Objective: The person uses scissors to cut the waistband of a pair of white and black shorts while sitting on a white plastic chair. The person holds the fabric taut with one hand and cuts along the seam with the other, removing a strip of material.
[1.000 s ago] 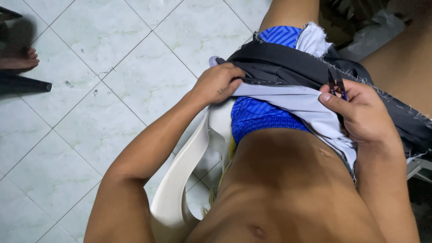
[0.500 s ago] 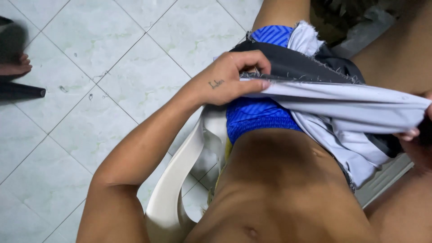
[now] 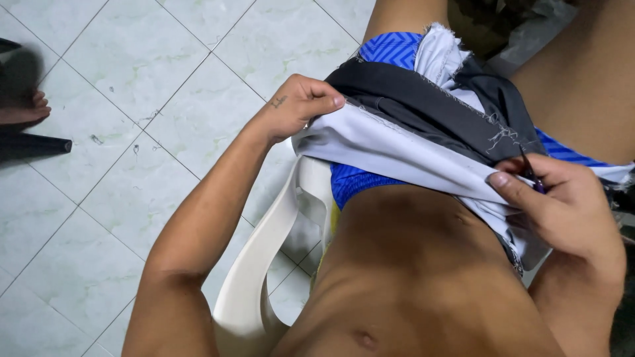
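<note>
Seated person held pale cloth taut across lap, centre frame.

Left hand (image 3: 297, 106) pinched the white cloth (image 3: 397, 149) at its left end; right hand (image 3: 562, 205) gripped the other end, closed around small scissors (image 3: 532, 173). Frayed dark cloth (image 3: 436, 109) lay above; loose threads remained, trimming judged unfinished. Compared with half a second earlier, the right hand had returned from the frame's right edge.

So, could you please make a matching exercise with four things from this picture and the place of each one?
Things:
1. left hand
2. right hand
3. white plastic chair
4. bare foot of another person

Places:
a. far left edge, on the tiled floor
b. under the seated person, arm showing at bottom centre
c. pinching the white cloth near the centre
d. at the right, gripping the white cloth and a small dark tool

Pairs: 1-c, 2-d, 3-b, 4-a
</note>
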